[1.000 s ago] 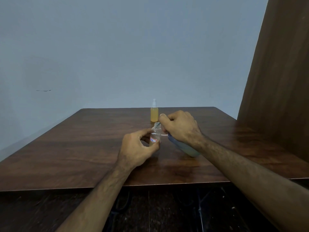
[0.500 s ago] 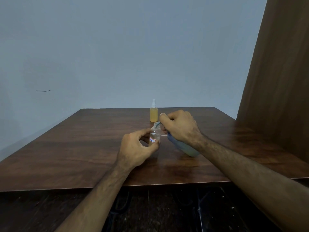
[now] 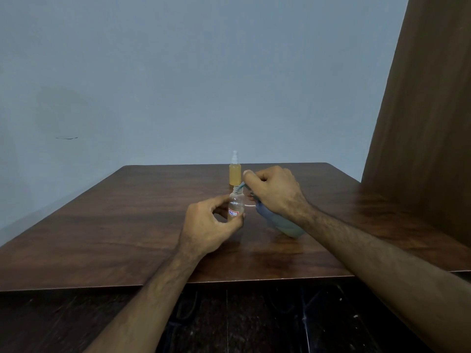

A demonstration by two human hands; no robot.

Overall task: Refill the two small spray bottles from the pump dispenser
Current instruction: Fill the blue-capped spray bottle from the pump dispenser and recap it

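My left hand (image 3: 207, 225) grips a small clear spray bottle (image 3: 236, 205) with a red-edged label, uncapped, upright on the brown table (image 3: 127, 225). My right hand (image 3: 274, 192) is curled round the head of a tilted pale blue-green pump dispenser (image 3: 283, 222). The dispenser's spout points into the clear bottle's open neck. Behind them, a second small spray bottle (image 3: 235, 173) full of yellow liquid stands capped with a white sprayer. A thin white piece (image 3: 249, 205) lies on the table between my hands; I cannot tell what it is.
A blue-grey wall rises behind the table. A tall brown wooden panel (image 3: 420, 123) stands at the right. The table's front edge (image 3: 76, 287) is near me, with a dark floor below it.
The hands and bottles have held almost the same pose. The view has barely shifted.
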